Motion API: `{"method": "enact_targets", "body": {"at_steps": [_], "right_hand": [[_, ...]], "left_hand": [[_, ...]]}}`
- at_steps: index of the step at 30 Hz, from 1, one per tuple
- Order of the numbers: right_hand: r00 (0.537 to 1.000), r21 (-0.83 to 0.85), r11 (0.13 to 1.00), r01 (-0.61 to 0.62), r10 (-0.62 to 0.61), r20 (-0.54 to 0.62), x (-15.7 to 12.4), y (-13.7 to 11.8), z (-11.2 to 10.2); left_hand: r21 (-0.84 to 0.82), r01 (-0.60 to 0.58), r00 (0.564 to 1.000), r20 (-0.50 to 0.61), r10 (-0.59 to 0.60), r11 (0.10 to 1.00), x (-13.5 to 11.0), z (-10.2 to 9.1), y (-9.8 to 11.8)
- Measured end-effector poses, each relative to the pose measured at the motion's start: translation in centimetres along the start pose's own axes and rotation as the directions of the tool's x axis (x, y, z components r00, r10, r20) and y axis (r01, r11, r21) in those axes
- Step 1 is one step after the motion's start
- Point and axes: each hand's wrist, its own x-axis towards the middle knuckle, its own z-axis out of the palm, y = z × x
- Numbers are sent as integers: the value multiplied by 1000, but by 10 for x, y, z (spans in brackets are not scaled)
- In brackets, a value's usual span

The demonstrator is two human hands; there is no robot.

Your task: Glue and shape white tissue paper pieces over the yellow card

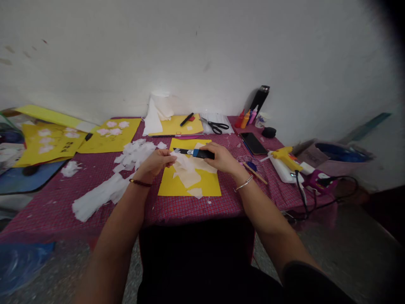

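Note:
My right hand (218, 156) is wrapped round a utility knife (202, 153) with a blue and black handle, its blade pointing left. My left hand (160, 162) pinches a piece of thin white paper (183, 162) close to the blade tip. Whether the blade touches that paper, I cannot tell. Under both hands lies a yellow sheet (209, 188), with pale torn paper scraps (195, 192) on it. To the left of my left hand is a heap of white paper squares (136, 152), and a crumpled white paper strip (99, 196) lies nearer to me.
Black scissors (218, 126), a marker (186, 119) and a white roll (161, 107) are at the back. Rightward are paint bottles (245, 119), a phone (253, 143), a yellow glue gun (287, 157) and its cable. Yellow sheets with pink flowers (110, 137) lie left.

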Motion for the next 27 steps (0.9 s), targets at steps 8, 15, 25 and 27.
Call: {"method": "enact_targets", "body": {"at_steps": [8, 15, 25, 27], "right_hand": [[998, -18, 999, 44, -43, 53, 1, -6, 7], [999, -21, 1000, -14, 14, -34, 1, 6, 0], [970, 33, 992, -124, 128, -207, 0, 41, -6], [956, 37, 984, -172, 176, -236, -1, 49, -8]], "left_hand": [[102, 27, 999, 16, -29, 994, -2, 14, 2], [45, -3, 999, 48, 0, 999, -3, 11, 1], [-43, 52, 978, -200, -59, 998, -8, -26, 42], [17, 49, 960, -278, -43, 999, -21, -54, 62]]}}
